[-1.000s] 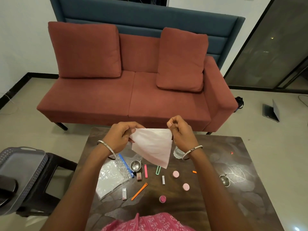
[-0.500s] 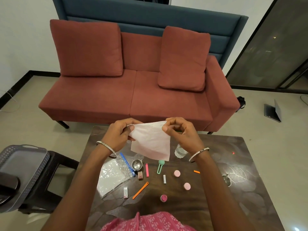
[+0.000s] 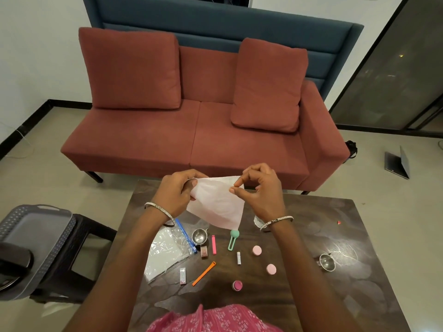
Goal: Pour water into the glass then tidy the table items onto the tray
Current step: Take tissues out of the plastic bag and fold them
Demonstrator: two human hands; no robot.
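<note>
Both hands are raised over the far half of the table [image 3: 309, 226], close together but not touching, and a thin white tissue [image 3: 217, 207] hangs between them. The left hand [image 3: 176, 194] grips the tissue's upper left corner with curled fingers. The right hand [image 3: 262, 191] pinches the top edge between thumb and forefinger, its other fingers curled above. The sheet droops from that held edge to a lower corner just under the right hand. The glass [image 3: 257, 221] stands on the table directly below the right wrist (only a sliver of its clear rim shows past the bangle [image 3: 275, 221], so whether it holds water cannot be told). The tray [image 3: 33, 233], grey with a perforated rim, sits well out to the left of the left hand on a dark stool [image 3: 81, 238], apart from the table. Below the left wrist lies a clear zip bag [image 3: 167, 251] with a blue seal, and just right of it stands a small steel cup [image 3: 199, 236]. Under the tissue's hanging corner lie a pink clip [image 3: 213, 244] and a green clip [image 3: 233, 239], with an orange clip [image 3: 203, 273] nearer the person. Three pink caps [image 3: 256, 250] are scattered between the forearms, closer to the right one. A second steel cup [image 3: 326, 261] stands well to the right of the right arm. Beyond both hands stands a red sofa [image 3: 191, 140].
</note>
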